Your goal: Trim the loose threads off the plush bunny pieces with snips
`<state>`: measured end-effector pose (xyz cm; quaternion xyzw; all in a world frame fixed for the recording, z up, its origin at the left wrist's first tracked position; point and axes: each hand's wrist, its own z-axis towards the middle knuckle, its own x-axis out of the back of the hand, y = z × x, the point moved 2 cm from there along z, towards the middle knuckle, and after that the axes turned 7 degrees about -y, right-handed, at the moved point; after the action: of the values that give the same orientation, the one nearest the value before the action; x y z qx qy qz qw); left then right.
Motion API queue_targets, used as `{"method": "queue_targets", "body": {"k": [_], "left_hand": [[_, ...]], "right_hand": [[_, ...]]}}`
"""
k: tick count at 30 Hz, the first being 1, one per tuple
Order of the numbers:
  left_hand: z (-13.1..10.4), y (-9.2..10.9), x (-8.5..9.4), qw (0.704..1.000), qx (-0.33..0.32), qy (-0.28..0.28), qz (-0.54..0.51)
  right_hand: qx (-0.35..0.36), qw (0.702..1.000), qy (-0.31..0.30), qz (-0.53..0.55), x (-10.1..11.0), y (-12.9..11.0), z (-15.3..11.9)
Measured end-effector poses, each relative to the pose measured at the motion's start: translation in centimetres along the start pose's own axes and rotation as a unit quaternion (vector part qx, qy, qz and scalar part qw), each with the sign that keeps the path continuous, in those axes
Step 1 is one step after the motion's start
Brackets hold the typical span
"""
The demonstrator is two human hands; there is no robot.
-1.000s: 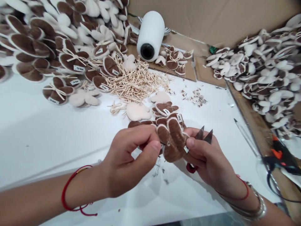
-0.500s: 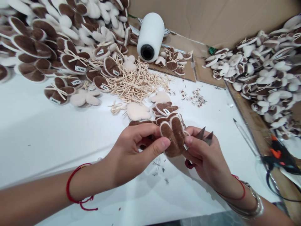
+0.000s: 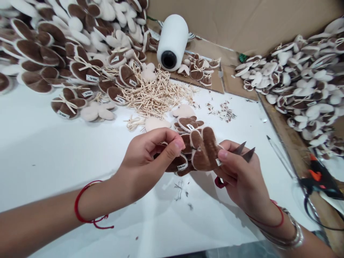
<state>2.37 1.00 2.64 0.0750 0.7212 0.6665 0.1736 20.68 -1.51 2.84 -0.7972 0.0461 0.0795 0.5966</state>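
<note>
A small brown plush bunny (image 3: 205, 150) with pale edging and two upright ears is pinched along its right side by my right hand (image 3: 240, 179). A little white tag sticks out by the thumb. The same hand also keeps a pair of scissors (image 3: 248, 154), with the blades apart beyond the fingers and a dark red handle below. My left hand (image 3: 158, 157) is closed in a pinch just left of the bunny, apart from it; whatever lies between thumb and finger is too small to make out. Beneath the hands lie more brown bunnies, one with a printed label (image 3: 182, 166).
Cream cord bows (image 3: 153, 95) are heaped behind the hands. Plush bunnies pile up at left (image 3: 40, 50) and in a cardboard box at right (image 3: 309, 89). A white thread cone (image 3: 173, 41), tweezers (image 3: 281, 154) and an orange-black glue gun (image 3: 322, 175) are around. Thread scraps (image 3: 178, 190) lie nearer me.
My left hand has come off the bunny and drawn slightly left, fingers pinched. My right hand has shifted a little right with the bunny and scissors.
</note>
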Motion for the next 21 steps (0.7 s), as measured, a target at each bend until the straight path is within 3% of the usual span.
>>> {"method": "queue_targets", "body": {"k": [4,8,11,14,17,19,21], "left_hand": [[-0.2,0.1,-0.3,1.0,0.014,-0.024,0.007],[-0.4,0.0,-0.5,0.997,0.036,-0.037,0.051],[-0.2,-0.3,-0.5,0.996,0.042,-0.02,0.074],[-0.1,-0.4,-0.4,0.995,0.036,-0.006,0.092],[-0.2,0.0,-0.1,0.979,-0.036,0.016,0.199],[-0.5,0.5,-0.1,0.939,-0.138,0.029,0.312],[-0.8,0.7,-0.1,0.885,-0.235,0.025,0.402]], "right_hand": [[-0.005,0.999,-0.018,0.026,-0.3,0.0,0.1],[-0.006,1.0,-0.016,-0.022,-0.3,0.3,0.0],[0.04,0.992,0.005,-0.116,-0.3,0.0,-0.6],[0.122,0.964,0.012,-0.237,-0.8,-0.4,-1.3],[0.188,0.927,0.002,-0.324,-1.2,-0.5,-1.9],[0.208,0.913,-0.003,-0.351,-1.2,-0.4,-2.1],[0.201,0.922,-0.02,-0.332,-1.0,-0.2,-2.1]]}}
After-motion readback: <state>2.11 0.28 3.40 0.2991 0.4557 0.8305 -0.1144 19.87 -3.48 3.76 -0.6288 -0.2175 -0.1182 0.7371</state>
